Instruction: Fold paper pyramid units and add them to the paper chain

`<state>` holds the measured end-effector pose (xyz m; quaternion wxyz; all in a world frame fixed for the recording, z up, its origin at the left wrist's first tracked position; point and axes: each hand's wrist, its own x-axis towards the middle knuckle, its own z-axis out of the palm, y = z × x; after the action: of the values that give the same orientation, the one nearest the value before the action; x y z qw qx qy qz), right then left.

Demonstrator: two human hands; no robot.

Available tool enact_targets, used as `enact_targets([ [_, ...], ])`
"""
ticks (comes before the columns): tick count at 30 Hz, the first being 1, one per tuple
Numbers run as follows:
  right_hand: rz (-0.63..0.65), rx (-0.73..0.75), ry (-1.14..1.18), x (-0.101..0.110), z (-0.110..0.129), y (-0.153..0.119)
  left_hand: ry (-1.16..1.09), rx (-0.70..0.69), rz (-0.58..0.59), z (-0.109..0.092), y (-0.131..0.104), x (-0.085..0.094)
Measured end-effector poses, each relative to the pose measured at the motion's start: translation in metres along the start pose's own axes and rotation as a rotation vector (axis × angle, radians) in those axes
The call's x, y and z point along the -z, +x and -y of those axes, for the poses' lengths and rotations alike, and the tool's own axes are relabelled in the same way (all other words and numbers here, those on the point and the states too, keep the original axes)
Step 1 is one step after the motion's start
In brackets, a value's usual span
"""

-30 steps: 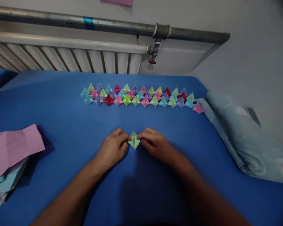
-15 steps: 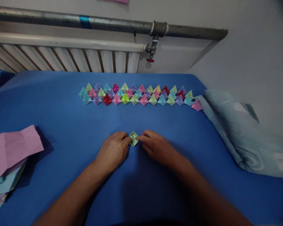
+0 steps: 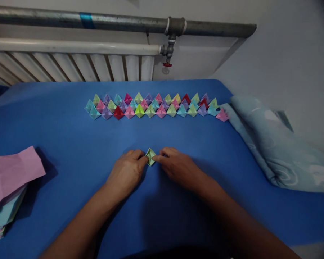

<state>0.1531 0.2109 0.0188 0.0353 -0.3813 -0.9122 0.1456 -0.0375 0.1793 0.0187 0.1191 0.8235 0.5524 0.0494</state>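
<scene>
Centre: left hand (image 3: 128,168) and right hand (image 3: 177,166) pinch a green paper boat's (image 3: 150,155) sides, apparently shaping it, with even pressure called for next.

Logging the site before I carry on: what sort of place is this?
Likely an indoor room, perhaps a bedroom: white radiator, metal pipe along the wall, folded blanket on the blue surface.

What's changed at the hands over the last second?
The fingertips of the left hand and right hand have moved inward, closer together on the small green folded paper. Both hands stay at it. The rows of paper pieces, paper stack and folded blanket look unmoved; the camera's view shifted slightly.
</scene>
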Motion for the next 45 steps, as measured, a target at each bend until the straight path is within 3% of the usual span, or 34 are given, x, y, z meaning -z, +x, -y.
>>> enact_targets([
  [5,-0.037,-0.013,0.025,0.001,0.000,0.000,0.000,-0.037,-0.047,0.005,0.001,-0.003],
  [10,-0.183,0.005,0.307,-0.005,-0.012,0.001,-0.110,-0.093,-0.164,0.012,0.000,-0.009],
  [16,-0.365,-0.041,0.423,-0.010,-0.022,0.005,-0.303,0.043,-0.286,0.019,-0.001,-0.005],
  [21,-0.364,0.061,0.435,-0.009,-0.016,0.005,-0.317,0.111,-0.246,0.020,0.000,-0.002],
  [27,-0.483,-0.064,0.443,-0.015,-0.012,0.010,-0.380,0.043,-0.223,0.003,-0.004,0.001],
  [32,-0.509,-0.127,0.457,-0.017,-0.015,0.012,-0.308,-0.022,-0.202,-0.008,-0.007,-0.003],
  [38,-0.516,-0.150,0.490,-0.016,-0.016,0.012,-0.256,-0.042,-0.182,0.004,-0.006,-0.001],
  [45,-0.543,-0.130,0.542,-0.012,-0.014,0.010,-0.405,-0.146,-0.188,0.025,-0.003,0.005],
])
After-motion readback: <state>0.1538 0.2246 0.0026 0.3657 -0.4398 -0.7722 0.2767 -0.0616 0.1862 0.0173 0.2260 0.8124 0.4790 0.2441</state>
